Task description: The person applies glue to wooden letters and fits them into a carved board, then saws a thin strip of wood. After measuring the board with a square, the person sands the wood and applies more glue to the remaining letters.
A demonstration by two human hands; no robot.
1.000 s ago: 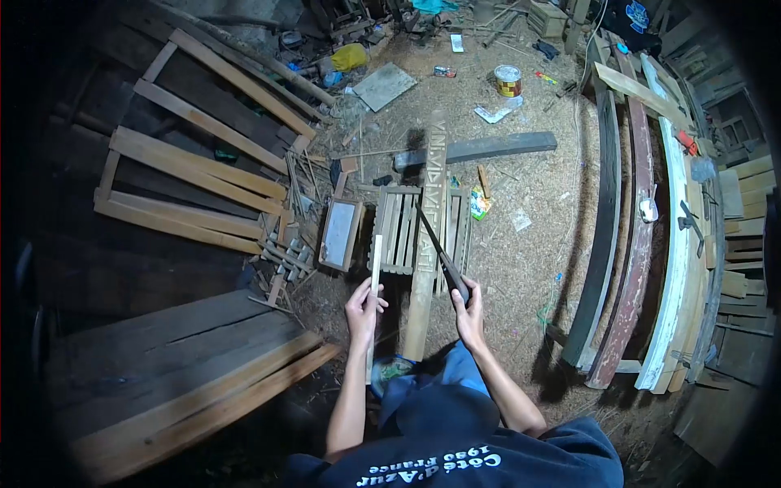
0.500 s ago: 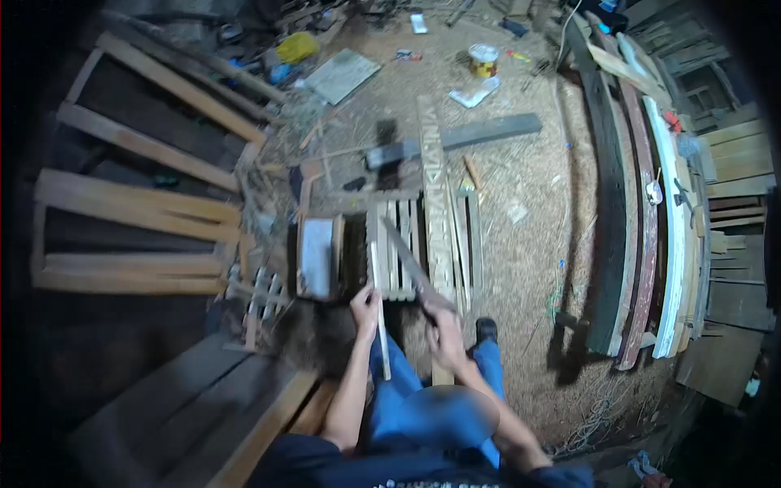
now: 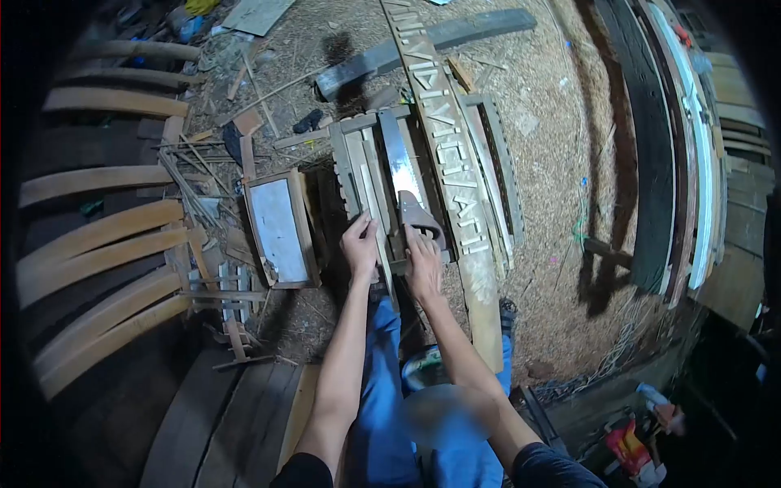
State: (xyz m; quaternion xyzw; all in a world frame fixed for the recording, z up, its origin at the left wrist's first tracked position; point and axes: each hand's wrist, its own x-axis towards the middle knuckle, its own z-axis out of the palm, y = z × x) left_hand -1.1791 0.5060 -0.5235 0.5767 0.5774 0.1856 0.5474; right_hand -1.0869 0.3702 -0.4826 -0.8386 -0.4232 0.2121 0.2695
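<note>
My left hand [image 3: 359, 246] pinches a thin wooden strip [image 3: 368, 197], which runs lengthwise over the slatted wooden stand [image 3: 348, 153]. Just right of it, a handsaw [image 3: 398, 159] lies flat on the slats, blade pointing away from me. At its dark handle is my right hand [image 3: 424, 267], its fingers closed at the near edge; the fingertips are partly hidden. A long board with raised letters [image 3: 452, 167] lies across the stand, right of the saw. Thin strips [image 3: 486, 183] rest along that board's right side.
A box with a pale panel [image 3: 279, 232] stands left of the stand. Beyond lies a grey beam [image 3: 468, 32] on the shavings-covered floor. Curved slatted wooden pieces [image 3: 106, 220] line the left. Long planks [image 3: 647, 163] lean at the right.
The saw has gone from a slant in my right hand to lying flat on the slats. My left hand still holds the strip. The view has shifted closer to the stand.
</note>
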